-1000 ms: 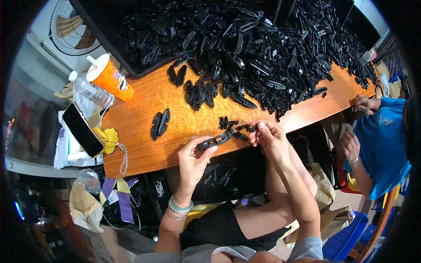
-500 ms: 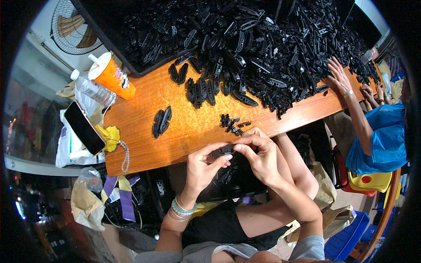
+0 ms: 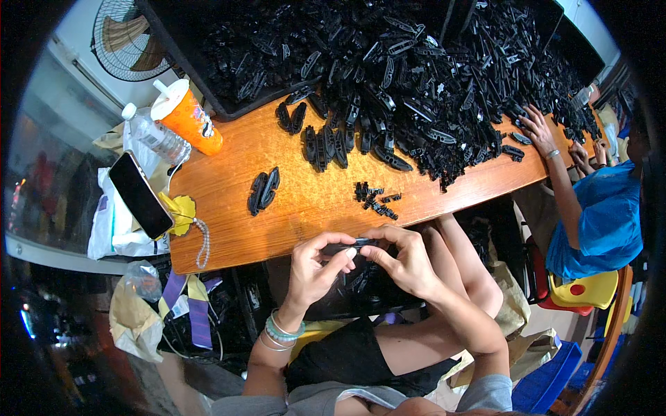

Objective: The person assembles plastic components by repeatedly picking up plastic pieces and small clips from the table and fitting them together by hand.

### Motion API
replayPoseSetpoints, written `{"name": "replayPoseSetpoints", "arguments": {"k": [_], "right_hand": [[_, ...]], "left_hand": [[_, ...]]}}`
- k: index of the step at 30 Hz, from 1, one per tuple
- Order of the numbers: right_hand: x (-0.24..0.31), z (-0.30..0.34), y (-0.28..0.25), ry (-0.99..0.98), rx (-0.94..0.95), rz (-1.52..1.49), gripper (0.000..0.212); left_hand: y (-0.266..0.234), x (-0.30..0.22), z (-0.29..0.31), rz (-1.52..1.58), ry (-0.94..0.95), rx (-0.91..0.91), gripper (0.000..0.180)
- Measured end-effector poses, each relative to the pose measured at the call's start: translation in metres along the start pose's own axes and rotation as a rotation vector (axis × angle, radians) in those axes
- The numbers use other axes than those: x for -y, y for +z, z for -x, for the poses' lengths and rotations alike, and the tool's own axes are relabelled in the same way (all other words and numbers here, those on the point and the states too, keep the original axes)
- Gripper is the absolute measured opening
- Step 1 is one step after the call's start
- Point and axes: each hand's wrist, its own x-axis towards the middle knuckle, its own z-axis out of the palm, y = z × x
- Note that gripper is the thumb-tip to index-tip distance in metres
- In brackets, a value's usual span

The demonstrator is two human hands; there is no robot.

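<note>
Action right at the near edge of the wooden table (image 3: 229,166), and we have both hands on one slim black plastic part (image 3: 362,243)! Our left hand (image 3: 316,267) is nearly closed, thumb and forefinger clamped on one end; our right hand (image 3: 409,260) meets it, bent inward, pinching the other. How the part is shaped under our grip, we cannot tell. Just beyond lies a scatter of small black pieces (image 3: 378,201). Off to our left, two oval parts (image 3: 263,191) lie side by side, and farther back we spot a cluster of long parts (image 3: 325,147). Behind looms the huge black heap (image 3: 416,90), a co-worker's hand (image 3: 534,128) at its right edge. Far left: phone (image 3: 141,194), clear bottle (image 3: 156,139), orange cup (image 3: 187,118)!
</note>
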Motion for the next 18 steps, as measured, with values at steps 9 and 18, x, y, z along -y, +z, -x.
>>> {"name": "replayPoseSetpoints", "arguments": {"k": [9, 18], "right_hand": [[-0.025, -0.034, -0.014, -0.236, -0.121, 0.244, 0.011], [-0.044, -0.067, -0.015, -0.215, -0.241, 0.673, 0.02]], "left_hand": [[-0.069, 0.0, -0.035, -0.868, 0.331, -0.35, 0.02], [-0.072, 0.003, -0.061, -1.314, 0.489, -0.464, 0.024]]}}
